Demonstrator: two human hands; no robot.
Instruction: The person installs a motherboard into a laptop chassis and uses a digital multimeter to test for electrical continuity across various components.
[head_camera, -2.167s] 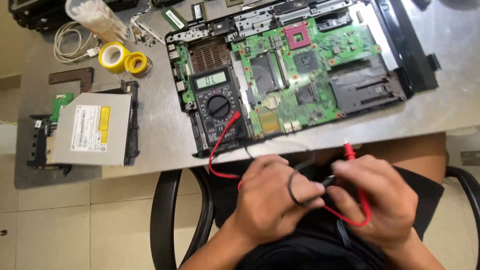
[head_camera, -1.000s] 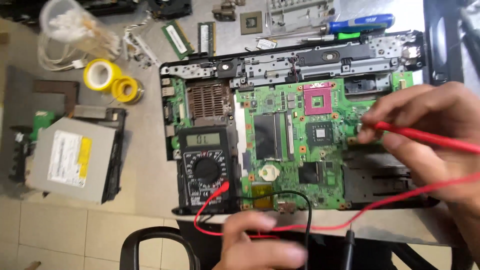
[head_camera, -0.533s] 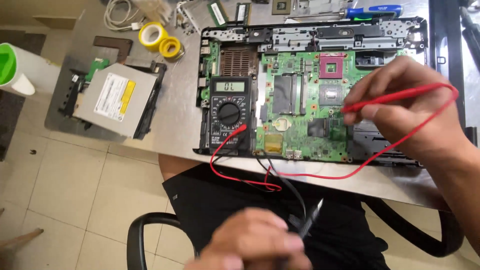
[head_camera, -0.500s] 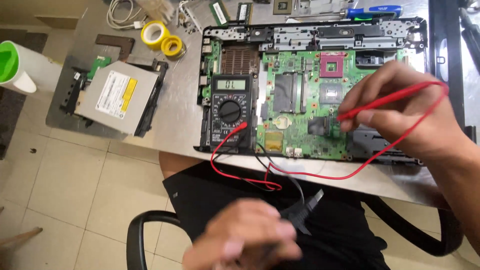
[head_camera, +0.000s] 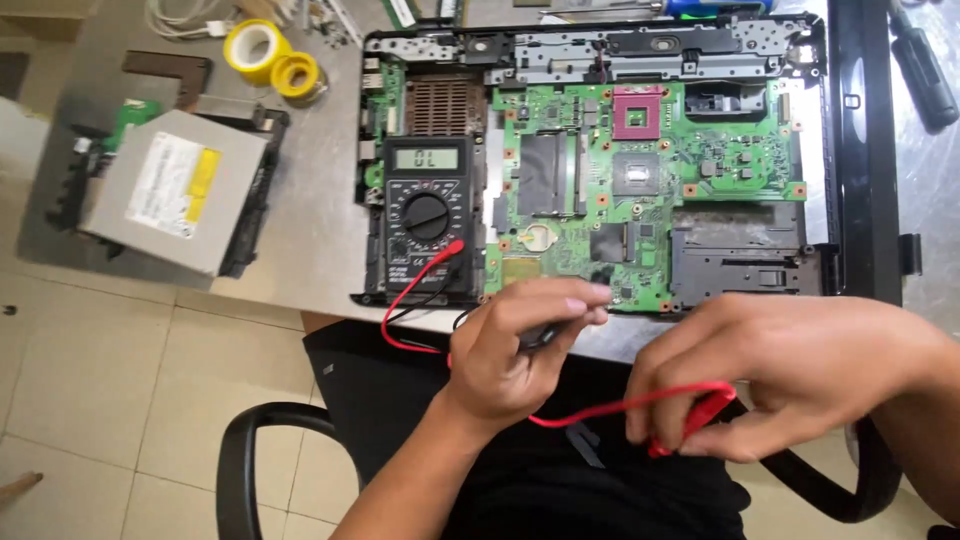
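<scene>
A green laptop motherboard (head_camera: 640, 190) lies in its black open case on the grey table. A black multimeter (head_camera: 428, 215) rests on the case's left part, with a red lead and a black lead plugged in. My left hand (head_camera: 515, 345) is closed on the black probe (head_camera: 545, 333) at the table's front edge, just below the board. My right hand (head_camera: 790, 370) pinches the red probe (head_camera: 700, 420) over my lap, and the red wire (head_camera: 600, 408) runs from it across to the meter.
A grey optical drive (head_camera: 175, 190) sits on the table's left, with two yellow tape rolls (head_camera: 270, 55) behind it. A black screwdriver (head_camera: 920, 65) lies at the far right. A black chair arm (head_camera: 250, 450) curves below left over the tiled floor.
My right hand has come off the board with the red probe, down to my lap. My left hand has risen to the table edge with the black probe. The camera has shifted closer.
</scene>
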